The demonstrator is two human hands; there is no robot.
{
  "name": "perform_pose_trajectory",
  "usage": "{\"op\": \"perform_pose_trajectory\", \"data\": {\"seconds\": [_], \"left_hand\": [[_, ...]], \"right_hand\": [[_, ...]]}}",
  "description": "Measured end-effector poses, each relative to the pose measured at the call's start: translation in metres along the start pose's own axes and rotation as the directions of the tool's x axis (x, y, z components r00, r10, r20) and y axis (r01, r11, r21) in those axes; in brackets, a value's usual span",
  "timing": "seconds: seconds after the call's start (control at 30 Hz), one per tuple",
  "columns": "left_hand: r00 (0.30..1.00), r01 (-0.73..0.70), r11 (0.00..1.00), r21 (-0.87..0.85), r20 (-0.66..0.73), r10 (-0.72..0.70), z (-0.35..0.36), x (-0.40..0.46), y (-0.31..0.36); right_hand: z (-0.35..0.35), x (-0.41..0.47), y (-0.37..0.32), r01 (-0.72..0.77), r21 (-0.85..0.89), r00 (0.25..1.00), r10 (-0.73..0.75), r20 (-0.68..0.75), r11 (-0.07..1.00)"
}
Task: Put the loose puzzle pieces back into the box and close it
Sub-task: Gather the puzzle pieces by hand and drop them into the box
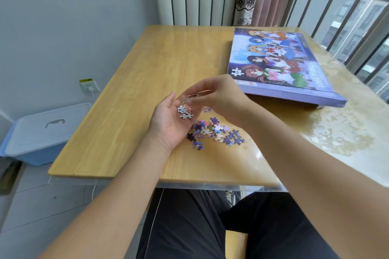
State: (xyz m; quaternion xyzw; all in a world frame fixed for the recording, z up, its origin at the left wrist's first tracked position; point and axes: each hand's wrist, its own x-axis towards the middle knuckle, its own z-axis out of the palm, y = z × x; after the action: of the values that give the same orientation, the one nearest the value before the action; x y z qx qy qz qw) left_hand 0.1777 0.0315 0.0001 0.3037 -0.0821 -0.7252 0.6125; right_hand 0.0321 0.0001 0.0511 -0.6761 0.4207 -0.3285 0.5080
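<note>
A heap of loose puzzle pieces (216,132) lies on the wooden table (147,82), mostly purple, pink and white. My left hand (170,124) is turned palm up just left of the heap and cradles several pieces (185,111) in its cupped palm. My right hand (212,94) hovers over the left palm with fingertips brought together; a blurred piece seems pinched between them. The purple puzzle box (282,69) with a cartoon picture lies at the right back of the table, its lid resting slightly askew on the base.
A clear plastic sheet covers the table's right part (347,132). A blue storage bin with a white lid (42,132) stands on the floor at the left, below a wall socket (89,86). A radiator, a curtain and a window railing lie behind the table.
</note>
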Motion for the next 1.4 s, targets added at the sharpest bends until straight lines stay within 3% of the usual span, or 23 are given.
{"op": "perform_pose_trajectory", "data": {"seconds": [0.1,0.2,0.27,0.37,0.53,1.07,1.2,1.4], "left_hand": [[1.000,-0.011,0.998,-0.065,-0.015,0.010,0.001,-0.001,0.000],[0.998,-0.059,0.984,-0.166,-0.021,0.057,0.002,0.000,0.004],[0.998,-0.061,0.977,-0.202,-0.009,0.061,0.002,0.001,0.005],[0.997,-0.071,0.972,-0.225,-0.010,0.070,0.003,0.000,0.006],[0.997,-0.077,0.977,-0.196,-0.016,0.075,0.000,-0.007,0.006],[0.998,-0.062,0.987,-0.145,0.017,0.065,0.001,-0.007,0.005],[0.998,-0.064,0.990,-0.124,0.009,0.066,0.000,-0.005,0.004],[0.998,-0.067,0.992,-0.110,0.003,0.068,-0.001,-0.004,0.004]], "right_hand": [[0.006,0.000,-0.003,0.119,-0.283,0.993,-0.111,0.045,0.952],[-0.009,-0.009,-0.005,0.200,-0.471,0.967,-0.250,-0.046,0.859],[-0.019,-0.015,-0.003,0.170,-0.647,0.979,-0.202,0.025,0.743],[-0.015,-0.010,0.013,0.125,-0.834,0.988,0.004,0.151,0.537],[-0.009,0.003,0.030,0.083,-0.844,0.996,-0.058,0.062,0.529],[-0.010,0.017,-0.002,0.056,-0.890,0.972,0.179,0.152,0.453],[-0.011,0.012,0.000,0.097,-0.891,0.979,0.120,0.167,0.444],[-0.012,0.005,0.009,0.126,-0.805,0.989,-0.010,0.148,0.580]]}}
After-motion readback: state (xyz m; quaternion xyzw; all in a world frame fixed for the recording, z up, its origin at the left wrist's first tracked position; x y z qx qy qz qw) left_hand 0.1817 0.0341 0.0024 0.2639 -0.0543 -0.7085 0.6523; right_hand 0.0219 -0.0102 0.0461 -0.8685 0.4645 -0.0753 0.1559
